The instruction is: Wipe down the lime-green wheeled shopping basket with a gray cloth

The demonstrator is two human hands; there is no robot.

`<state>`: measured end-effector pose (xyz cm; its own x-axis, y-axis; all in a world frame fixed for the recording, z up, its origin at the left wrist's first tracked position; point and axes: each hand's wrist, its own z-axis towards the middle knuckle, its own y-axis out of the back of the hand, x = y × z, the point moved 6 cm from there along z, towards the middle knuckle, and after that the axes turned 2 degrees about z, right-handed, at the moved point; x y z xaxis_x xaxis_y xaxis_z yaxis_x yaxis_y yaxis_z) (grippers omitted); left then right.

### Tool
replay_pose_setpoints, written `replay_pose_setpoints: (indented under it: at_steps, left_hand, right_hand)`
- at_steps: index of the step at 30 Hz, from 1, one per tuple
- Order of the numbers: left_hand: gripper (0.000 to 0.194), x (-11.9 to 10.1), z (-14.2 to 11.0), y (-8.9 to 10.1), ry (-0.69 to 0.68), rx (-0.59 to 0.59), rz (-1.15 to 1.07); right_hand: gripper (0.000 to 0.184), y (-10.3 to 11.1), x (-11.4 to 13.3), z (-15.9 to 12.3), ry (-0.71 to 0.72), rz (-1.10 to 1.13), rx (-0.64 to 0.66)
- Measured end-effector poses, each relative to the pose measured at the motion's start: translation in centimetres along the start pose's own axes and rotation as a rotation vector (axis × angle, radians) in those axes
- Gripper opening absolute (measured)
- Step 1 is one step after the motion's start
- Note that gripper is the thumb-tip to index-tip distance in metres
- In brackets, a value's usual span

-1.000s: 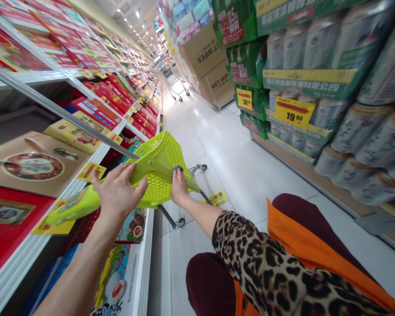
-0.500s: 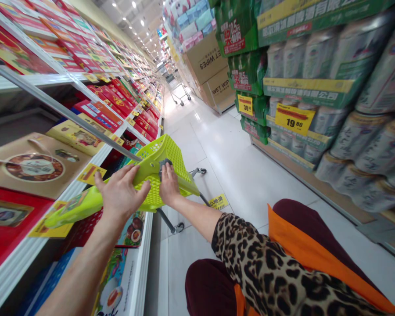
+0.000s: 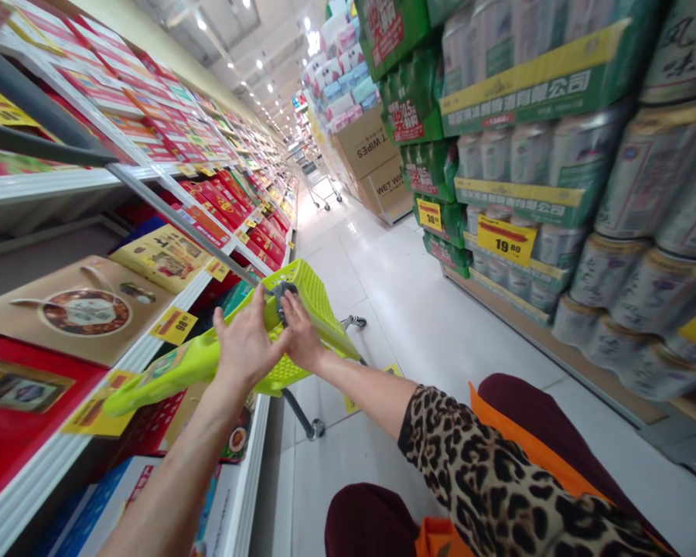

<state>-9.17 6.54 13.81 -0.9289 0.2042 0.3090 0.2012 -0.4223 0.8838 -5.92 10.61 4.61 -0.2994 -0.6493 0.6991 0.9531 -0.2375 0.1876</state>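
A lime-green shopping trolley (image 3: 319, 302) with a perforated plastic basket and grey metal tubes tilts against the shelf on the left. My right hand (image 3: 302, 334) presses a grey, fuzzy scouring pad (image 3: 284, 292) onto the upper edge of the basket, fingers closed over it. Beside it, my left hand (image 3: 244, 339) lies on the trolley's long green side piece (image 3: 171, 367), fingers spread and nothing held. Its fingertips are close to the pad. Part of the green rim is hidden under both hands.
Shelves with boxed goods (image 3: 69, 309) and yellow price tags (image 3: 174, 325) run along the left. Stacked can packs (image 3: 516, 186) stand on the right, with wet-wipe cartons (image 3: 377, 162) behind. Another trolley (image 3: 325, 189) is farther down the tiled aisle (image 3: 377, 309).
Both hands have come closer together. My left hand has shifted right along the green piece, and the pad has moved slightly left along the edge. The view has tilted upward a little.
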Motion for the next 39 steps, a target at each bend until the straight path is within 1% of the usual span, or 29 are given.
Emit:
replay_pose_setpoints:
  at_steps: [1,3,5,6,8,11,13,14,16,18,22,25,29,31,33,35,37,39]
  left_hand:
    - [0.082,0.3,-0.1,0.1,-0.015,0.003,-0.030]
    - [0.081,1.8,-0.5,0.3,0.010,-0.006,-0.045]
    - [0.074,4.2,-1.2,0.3,0.125,-0.015,0.033]
    - [0.072,5.2,-1.5,0.1,0.150,0.022,0.064]
    - [0.067,6.3,-1.9,-0.4,0.138,0.107,0.088]
    - [0.065,6.2,-1.7,-0.8,0.107,0.179,0.096]
    - [0.067,5.4,-1.2,-0.7,0.097,0.195,0.106]
    - [0.068,4.9,-0.9,-0.7,0.094,0.198,0.110]
    - [0.070,3.9,-0.6,-0.5,0.086,0.197,0.119]
    - [0.072,3.2,-0.6,-0.4,0.068,0.181,0.128]
    - [0.073,3.4,-1.5,0.1,0.114,0.084,0.161]
    - [0.070,3.6,-2.0,0.1,0.144,0.041,0.133]
    - [0.069,2.9,-1.6,-0.3,0.101,0.013,0.076]
    - [0.071,2.8,-1.5,-0.7,0.064,0.018,0.075]
    - [0.073,3.4,-1.7,-1.0,0.069,0.010,0.085]
    - [0.074,4.8,-2.5,-1.0,0.148,-0.035,0.087]
    - [0.070,6.5,-3.5,-0.9,0.250,-0.083,0.082]
    - [0.064,7.6,-4.4,-0.9,0.297,-0.099,0.071]
  right_hand:
    - [0.057,0.7,0.0,0.2,0.023,-0.008,0.022]
    - [0.060,2.1,0.0,0.7,0.049,-0.029,0.069]
    - [0.061,3.3,0.4,1.3,0.067,-0.046,0.109]
    - [0.061,3.8,0.8,1.6,0.080,-0.050,0.122]
    - [0.060,4.5,2.3,2.1,0.129,-0.057,0.132]
    - [0.054,4.6,5.4,1.9,0.261,-0.101,0.144]
    - [0.049,4.1,7.0,1.5,0.333,-0.160,0.167]
    - [0.047,4.0,7.4,1.3,0.345,-0.194,0.171]
    - [0.044,4.1,7.4,1.3,0.329,-0.256,0.159]
    - [0.042,4.7,6.9,1.7,0.289,-0.315,0.141]
    - [0.041,6.0,6.1,2.9,0.215,-0.438,0.151]
    - [0.040,5.8,6.9,3.5,0.209,-0.520,0.174]
    - [0.035,4.6,8.7,3.8,0.290,-0.573,0.259]
    - [0.030,4.6,9.0,4.1,0.297,-0.610,0.311]
    - [0.026,5.1,8.9,4.7,0.279,-0.649,0.354]
    - [0.024,6.0,8.6,5.3,0.261,-0.676,0.397]
    - [0.024,6.8,8.1,5.8,0.236,-0.696,0.434]
    - [0.024,7.6,7.7,6.1,0.216,-0.707,0.445]
